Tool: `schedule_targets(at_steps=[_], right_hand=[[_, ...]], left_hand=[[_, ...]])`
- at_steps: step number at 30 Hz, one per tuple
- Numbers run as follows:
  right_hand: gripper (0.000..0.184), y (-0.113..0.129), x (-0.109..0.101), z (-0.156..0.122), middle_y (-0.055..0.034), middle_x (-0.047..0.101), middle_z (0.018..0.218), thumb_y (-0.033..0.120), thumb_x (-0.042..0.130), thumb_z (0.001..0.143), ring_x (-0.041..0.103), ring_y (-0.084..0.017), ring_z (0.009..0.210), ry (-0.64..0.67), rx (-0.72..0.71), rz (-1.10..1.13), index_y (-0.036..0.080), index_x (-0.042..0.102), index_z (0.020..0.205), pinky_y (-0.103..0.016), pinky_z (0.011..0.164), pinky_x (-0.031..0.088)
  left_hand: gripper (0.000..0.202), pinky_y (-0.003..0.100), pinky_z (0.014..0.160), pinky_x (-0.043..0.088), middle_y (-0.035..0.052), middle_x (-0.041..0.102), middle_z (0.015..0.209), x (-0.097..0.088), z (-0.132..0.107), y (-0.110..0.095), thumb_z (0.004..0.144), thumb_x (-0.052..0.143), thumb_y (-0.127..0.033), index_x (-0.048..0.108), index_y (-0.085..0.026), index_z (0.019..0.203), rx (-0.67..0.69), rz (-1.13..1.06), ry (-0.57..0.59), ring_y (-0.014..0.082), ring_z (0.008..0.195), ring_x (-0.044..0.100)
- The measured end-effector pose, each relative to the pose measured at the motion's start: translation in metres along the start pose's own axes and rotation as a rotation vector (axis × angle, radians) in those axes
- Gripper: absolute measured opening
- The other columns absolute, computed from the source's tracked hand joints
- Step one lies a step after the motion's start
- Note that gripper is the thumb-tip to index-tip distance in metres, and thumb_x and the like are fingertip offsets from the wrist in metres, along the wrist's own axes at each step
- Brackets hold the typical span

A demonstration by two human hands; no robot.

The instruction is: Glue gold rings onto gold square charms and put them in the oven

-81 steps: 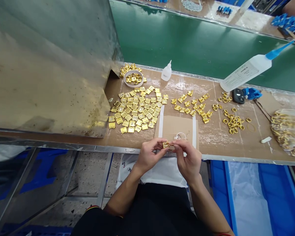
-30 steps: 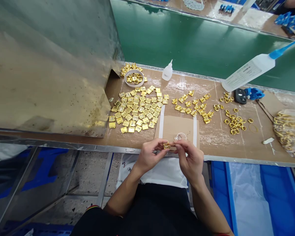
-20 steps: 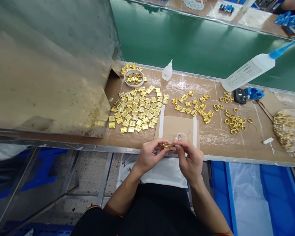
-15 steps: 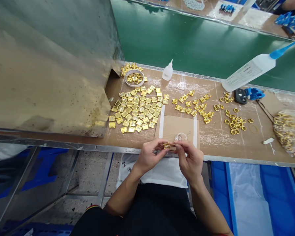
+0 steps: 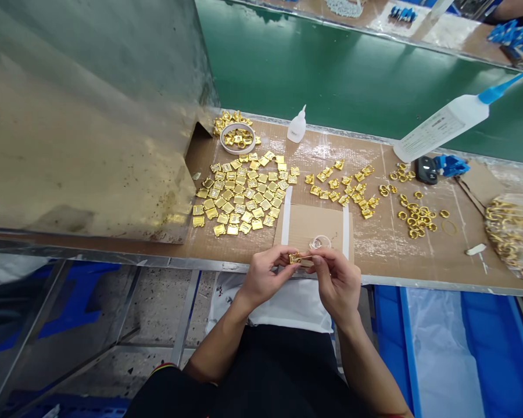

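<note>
Between thumb and fingers, my left hand (image 5: 268,271) pinches a small gold metal piece (image 5: 293,258) above the front edge of the table. My right hand (image 5: 337,284) is closed on a thin stick (image 5: 305,257), whose tip reaches to the gold piece. Just beyond my fingers, a small clear round dish (image 5: 320,242) rests on a cardboard pad (image 5: 316,223) taped down with white strips. Many flat gold plates (image 5: 246,194) lie spread to the left of the pad. Gold pieces with rings attached (image 5: 348,188) lie to its right.
Loose gold rings (image 5: 418,220) and a bag of gold parts (image 5: 516,235) lie to the right. A small white bottle (image 5: 297,126) and a large blue-tipped bottle (image 5: 444,128) stand at the back. A metal housing (image 5: 91,128) fills the left; a tape roll (image 5: 237,139) sits beside it.
My hands stay nearly in place. The thin stick in my right hand has shifted slightly against the gold piece.
</note>
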State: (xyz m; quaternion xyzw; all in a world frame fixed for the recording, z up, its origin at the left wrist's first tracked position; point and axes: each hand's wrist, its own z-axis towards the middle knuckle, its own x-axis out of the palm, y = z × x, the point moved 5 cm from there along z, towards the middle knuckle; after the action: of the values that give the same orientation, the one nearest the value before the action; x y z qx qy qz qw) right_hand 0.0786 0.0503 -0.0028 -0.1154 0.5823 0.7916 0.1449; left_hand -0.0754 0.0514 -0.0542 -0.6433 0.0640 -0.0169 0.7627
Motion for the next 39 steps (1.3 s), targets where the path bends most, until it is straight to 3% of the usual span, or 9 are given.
schedule_targets(at_steps=[7,14,24,30,39], right_hand=[[0.011,-0.0041,-0.0007,-0.0007,-0.0022,0.083,0.086,0.024,0.062,0.101,0.077,-0.015,0.056,0.009,0.05,0.029,0.023,0.071,0.097,-0.023,0.054,0.065],[0.013,0.0005,-0.0004,0.0015,-0.0026,0.083,0.086,0.02,0.062,0.1,0.08,-0.018,0.066,0.022,0.002,-0.023,0.024,0.073,0.096,-0.025,0.057,0.067],[0.014,-0.0031,-0.0007,-0.0003,0.0003,0.083,0.087,0.016,0.061,0.1,0.075,-0.013,0.055,0.0,0.0,0.026,0.025,0.071,0.098,-0.02,0.055,0.064],[0.013,-0.003,-0.0007,0.0001,-0.0024,0.083,0.084,0.026,0.06,0.102,0.077,-0.016,0.059,0.009,0.009,-0.014,0.024,0.072,0.096,-0.025,0.054,0.065],[0.013,-0.001,-0.0005,0.0017,-0.0027,0.083,0.084,0.022,0.061,0.1,0.079,-0.018,0.061,0.019,0.015,-0.005,0.024,0.072,0.095,-0.026,0.054,0.067]], left_hand=[[0.018,0.022,0.063,0.063,0.0057,0.08,0.087,-0.0007,0.0004,-0.0011,0.093,0.073,-0.029,0.074,-0.016,0.106,-0.001,0.022,0.0,0.0149,0.07,0.076],[0.017,0.022,0.063,0.063,0.0058,0.081,0.088,-0.0001,0.0005,-0.0004,0.092,0.073,-0.027,0.074,-0.017,0.106,-0.008,0.004,0.0,0.0147,0.069,0.076],[0.018,0.023,0.067,0.064,0.0062,0.08,0.087,-0.0008,-0.0003,-0.0004,0.091,0.073,-0.025,0.074,-0.016,0.106,-0.008,0.009,-0.002,0.0158,0.072,0.077],[0.019,0.024,0.066,0.065,0.0066,0.081,0.087,-0.0001,-0.0002,0.0009,0.092,0.073,-0.029,0.075,-0.016,0.106,-0.042,0.017,0.009,0.0164,0.072,0.077],[0.018,0.025,0.066,0.065,0.0064,0.081,0.089,-0.0004,0.0011,-0.0017,0.093,0.073,-0.027,0.074,-0.017,0.107,-0.002,0.021,0.009,0.0164,0.071,0.077]])
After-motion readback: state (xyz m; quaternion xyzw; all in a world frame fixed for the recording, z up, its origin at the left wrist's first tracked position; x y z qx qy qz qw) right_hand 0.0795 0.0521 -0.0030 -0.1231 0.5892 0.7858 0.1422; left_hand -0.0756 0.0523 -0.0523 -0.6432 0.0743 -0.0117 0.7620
